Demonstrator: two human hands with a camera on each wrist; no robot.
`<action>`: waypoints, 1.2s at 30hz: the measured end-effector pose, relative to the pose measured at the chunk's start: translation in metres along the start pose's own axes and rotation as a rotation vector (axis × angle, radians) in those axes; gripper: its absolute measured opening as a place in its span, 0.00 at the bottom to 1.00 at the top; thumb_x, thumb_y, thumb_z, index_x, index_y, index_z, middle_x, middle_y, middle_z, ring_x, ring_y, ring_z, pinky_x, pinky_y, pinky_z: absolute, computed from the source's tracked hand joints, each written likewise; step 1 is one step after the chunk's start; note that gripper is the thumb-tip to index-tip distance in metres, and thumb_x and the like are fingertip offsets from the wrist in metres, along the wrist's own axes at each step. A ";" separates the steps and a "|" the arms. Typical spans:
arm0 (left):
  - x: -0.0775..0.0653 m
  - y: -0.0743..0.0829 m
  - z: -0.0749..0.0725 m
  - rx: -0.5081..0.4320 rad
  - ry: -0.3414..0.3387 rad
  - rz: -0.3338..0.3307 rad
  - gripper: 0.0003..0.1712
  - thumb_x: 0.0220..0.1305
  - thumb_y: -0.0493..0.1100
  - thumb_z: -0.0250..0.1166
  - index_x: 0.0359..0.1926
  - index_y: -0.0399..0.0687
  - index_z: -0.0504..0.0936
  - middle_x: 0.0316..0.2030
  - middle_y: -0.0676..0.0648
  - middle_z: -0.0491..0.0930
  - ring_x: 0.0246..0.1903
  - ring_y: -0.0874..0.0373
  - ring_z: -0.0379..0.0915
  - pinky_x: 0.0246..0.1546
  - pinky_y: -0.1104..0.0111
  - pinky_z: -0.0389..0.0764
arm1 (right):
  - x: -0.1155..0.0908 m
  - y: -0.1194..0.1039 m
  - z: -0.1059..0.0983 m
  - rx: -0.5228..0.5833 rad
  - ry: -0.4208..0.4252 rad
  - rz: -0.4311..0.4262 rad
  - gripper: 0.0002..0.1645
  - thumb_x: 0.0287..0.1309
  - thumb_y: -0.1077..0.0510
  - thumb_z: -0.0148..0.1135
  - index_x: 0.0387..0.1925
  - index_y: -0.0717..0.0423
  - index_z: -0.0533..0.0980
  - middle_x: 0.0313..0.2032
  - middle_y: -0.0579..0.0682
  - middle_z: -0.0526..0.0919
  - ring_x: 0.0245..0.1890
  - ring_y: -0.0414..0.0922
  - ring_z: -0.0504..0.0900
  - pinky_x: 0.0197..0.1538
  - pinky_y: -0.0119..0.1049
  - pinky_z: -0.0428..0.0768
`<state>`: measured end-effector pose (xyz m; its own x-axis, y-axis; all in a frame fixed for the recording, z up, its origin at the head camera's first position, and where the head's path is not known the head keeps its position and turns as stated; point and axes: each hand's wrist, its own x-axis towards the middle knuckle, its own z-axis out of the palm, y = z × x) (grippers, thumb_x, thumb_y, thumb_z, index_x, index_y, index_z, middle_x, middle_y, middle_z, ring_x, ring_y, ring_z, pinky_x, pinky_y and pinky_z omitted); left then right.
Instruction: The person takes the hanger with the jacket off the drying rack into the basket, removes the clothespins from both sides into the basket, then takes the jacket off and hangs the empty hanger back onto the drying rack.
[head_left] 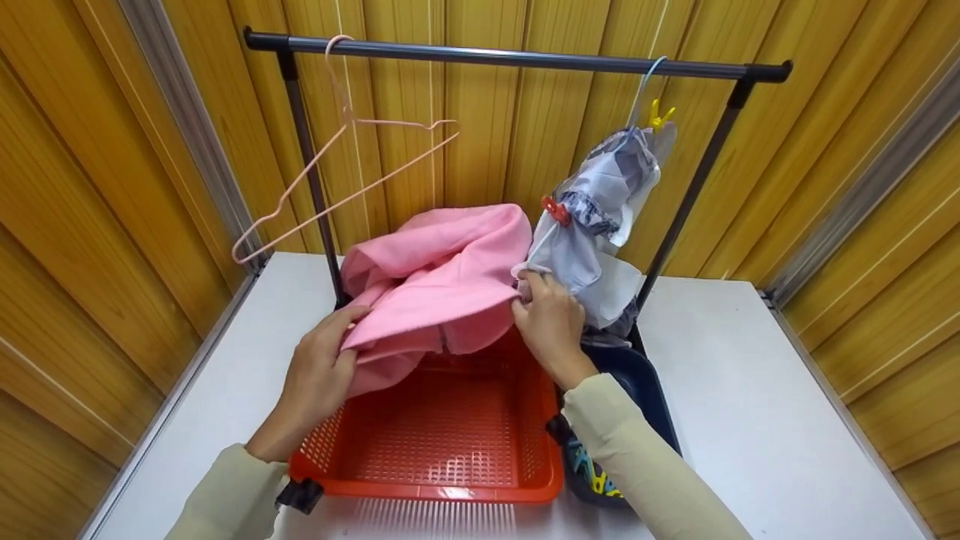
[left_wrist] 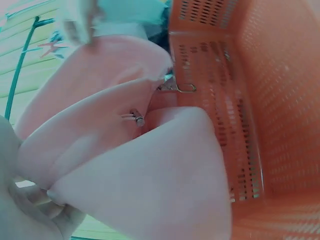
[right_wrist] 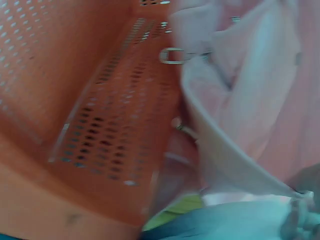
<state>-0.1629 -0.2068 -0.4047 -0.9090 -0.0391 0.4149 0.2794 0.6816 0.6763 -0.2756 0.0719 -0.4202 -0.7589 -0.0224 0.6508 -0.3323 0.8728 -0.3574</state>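
A pink cloth garment [head_left: 442,277] hangs between my two hands above the back part of a red plastic basket [head_left: 450,491]. At its left edge my left hand [head_left: 319,367] grips the cloth, thumb below and fingers above. My right hand [head_left: 551,319] pinches the opposite edge, fingers curled. The cloth sags open between them, and a metal zip pull [left_wrist: 137,118] shows in the left wrist view. Near the cloth a metal buckle-like ring [right_wrist: 172,56] appears in the right wrist view. The garment's full shape is hidden by its folds.
A dark rail [head_left: 495,54] spans the back, carrying a bare pink hanger [head_left: 337,191] at left and a hanger with grey-white clothes [head_left: 607,187] held by red and yellow clips at right. A dark blue basket [head_left: 645,382] holds several colored clothespins [head_left: 592,472].
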 end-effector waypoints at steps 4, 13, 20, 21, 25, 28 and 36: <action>0.002 0.001 0.000 -0.071 0.018 0.016 0.27 0.62 0.26 0.51 0.60 0.47 0.76 0.57 0.45 0.76 0.50 0.50 0.75 0.54 0.52 0.76 | -0.005 0.015 0.010 -0.025 -0.138 0.081 0.19 0.46 0.58 0.65 0.44 0.46 0.81 0.31 0.58 0.85 0.32 0.63 0.84 0.32 0.57 0.78; 0.012 0.007 -0.006 0.149 0.054 0.078 0.24 0.58 0.31 0.59 0.53 0.56 0.82 0.57 0.50 0.75 0.56 0.51 0.70 0.43 0.50 0.79 | -0.002 0.020 0.010 0.114 -0.148 -0.002 0.34 0.41 0.74 0.56 0.53 0.48 0.79 0.41 0.64 0.85 0.39 0.63 0.83 0.39 0.55 0.78; 0.018 0.001 -0.017 0.310 0.117 0.149 0.21 0.56 0.35 0.65 0.52 0.54 0.83 0.54 0.49 0.78 0.46 0.50 0.70 0.40 0.56 0.77 | 0.004 0.023 0.006 0.230 -0.171 -0.076 0.32 0.40 0.76 0.54 0.45 0.48 0.84 0.43 0.58 0.86 0.42 0.59 0.84 0.44 0.51 0.80; 0.018 0.001 -0.018 0.300 0.113 0.154 0.21 0.56 0.35 0.64 0.52 0.54 0.82 0.53 0.49 0.79 0.45 0.50 0.71 0.41 0.56 0.77 | 0.005 0.024 0.005 0.251 -0.176 -0.087 0.31 0.40 0.76 0.53 0.43 0.48 0.85 0.42 0.56 0.87 0.43 0.58 0.84 0.45 0.50 0.80; 0.018 -0.002 -0.018 0.218 0.107 0.157 0.24 0.58 0.31 0.62 0.55 0.55 0.82 0.51 0.47 0.81 0.45 0.49 0.78 0.44 0.54 0.81 | 0.007 0.027 0.004 0.360 -0.170 -0.119 0.30 0.38 0.79 0.49 0.36 0.53 0.87 0.41 0.49 0.88 0.45 0.51 0.85 0.51 0.44 0.80; 0.021 -0.005 -0.017 0.121 0.103 0.160 0.26 0.59 0.27 0.59 0.54 0.54 0.83 0.51 0.46 0.82 0.49 0.47 0.80 0.49 0.52 0.81 | 0.010 0.027 0.004 0.449 -0.175 -0.104 0.26 0.41 0.79 0.49 0.31 0.55 0.87 0.40 0.50 0.89 0.46 0.49 0.86 0.53 0.43 0.80; 0.030 -0.015 -0.015 -0.053 0.054 0.167 0.21 0.59 0.25 0.57 0.48 0.46 0.86 0.51 0.47 0.82 0.52 0.55 0.77 0.49 0.82 0.72 | 0.009 0.030 0.006 0.382 -0.185 -0.229 0.13 0.42 0.72 0.56 0.27 0.58 0.84 0.36 0.54 0.88 0.40 0.52 0.86 0.46 0.43 0.81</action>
<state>-0.1894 -0.2292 -0.3935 -0.8311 0.0317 0.5553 0.4425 0.6425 0.6256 -0.2960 0.0949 -0.4287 -0.7177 -0.3092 0.6239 -0.6578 0.5950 -0.4618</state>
